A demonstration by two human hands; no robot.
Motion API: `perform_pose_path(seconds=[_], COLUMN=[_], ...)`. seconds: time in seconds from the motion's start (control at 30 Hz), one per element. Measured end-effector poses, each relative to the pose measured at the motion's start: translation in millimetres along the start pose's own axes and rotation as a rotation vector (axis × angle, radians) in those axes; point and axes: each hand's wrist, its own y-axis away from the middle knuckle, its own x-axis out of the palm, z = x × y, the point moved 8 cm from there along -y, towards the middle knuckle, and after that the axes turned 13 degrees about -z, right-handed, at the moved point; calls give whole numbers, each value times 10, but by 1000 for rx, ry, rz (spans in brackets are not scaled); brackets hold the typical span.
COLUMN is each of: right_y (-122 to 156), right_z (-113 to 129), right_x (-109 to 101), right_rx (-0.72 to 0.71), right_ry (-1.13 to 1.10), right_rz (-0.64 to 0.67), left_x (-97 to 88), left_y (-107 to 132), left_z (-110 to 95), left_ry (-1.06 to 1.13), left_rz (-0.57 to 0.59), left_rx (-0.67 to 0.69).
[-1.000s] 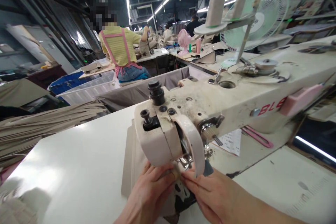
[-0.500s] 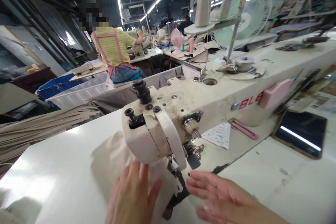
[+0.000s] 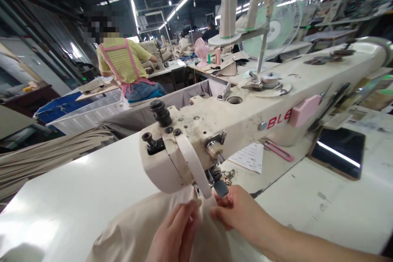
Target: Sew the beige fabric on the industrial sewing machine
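Note:
Beige fabric (image 3: 135, 229) lies on the white table below the head of a sewing machine (image 3: 172, 159), its upper edge at the needle area. My left hand (image 3: 179, 229) is closed on the fabric just in front of the needle, thumb and fingers pinched together. To the right of the needle, my right hand (image 3: 235, 208) pinches the fabric's edge, its fingertips partly hidden behind a dark grey plate (image 3: 221, 188) on the machine. The machine's white curved lever cover (image 3: 193, 168) stands above both hands. The presser foot is mostly hidden.
A phone or tablet (image 3: 337, 151), pink thread snips (image 3: 279, 149) and a written paper (image 3: 248, 157) lie right of the machine. Thread cones (image 3: 229, 16) stand behind it. Strips of beige fabric (image 3: 55, 151) are stacked at left. A person (image 3: 123, 61) sits with their back turned.
Both hands were spread flat; now they pinch the fabric at the needle. The fabric has come forward, towards me, and covers the dark-edged plate beneath the needle. The view has shifted slightly.

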Motion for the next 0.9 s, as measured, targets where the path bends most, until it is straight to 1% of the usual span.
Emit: perform_pose_path(seconds=[0.07, 0.1, 0.2, 0.27, 0.3, 0.37, 0.43, 0.47, 0.53, 0.6, 0.67, 0.83, 0.9], right_y=[6, 17, 65, 103, 127, 202, 297, 333, 372, 373, 339, 289, 289], right_z=[21, 35, 45, 31, 46, 122, 179, 183, 177, 184, 190, 252, 283], right_x=[18, 21, 21, -5, -29, -51, 17, 59, 120, 139, 136, 128, 132], right_rx=[-19, -30, -47, -88, -161, -405, -681, -792, -963, -1076, -1092, -982, -963], right_ry=[-9, -10, -9, 45, 131, 416, 715, 807, 909, 957, 984, 989, 984], right_rz=[12, 13, 9, -23, -55, -117, -110, -84, -37, -32, -25, 50, 64], left_x=[68, 111, 222, 240, 225, 191, 172, 182, 228, 270, 276, 209, 191], left_y=[-188, -255, -338, -333, -330, -322, -311, -303, -287, -279, -286, -327, -346], left_z=[63, 80, 153, 208, 233, 280, 334, 365, 425, 469, 487, 433, 411], left_ry=[21, 31, 85, 106, 88, 18, -54, -71, -67, -57, -51, -37, -26], left_rz=[48, 83, 185, 195, 169, 103, 41, 29, 36, 58, 64, 43, 29], left_rx=[-150, -187, -261, -292, -298, -316, -365, -402, -480, -534, -560, -572, -569])
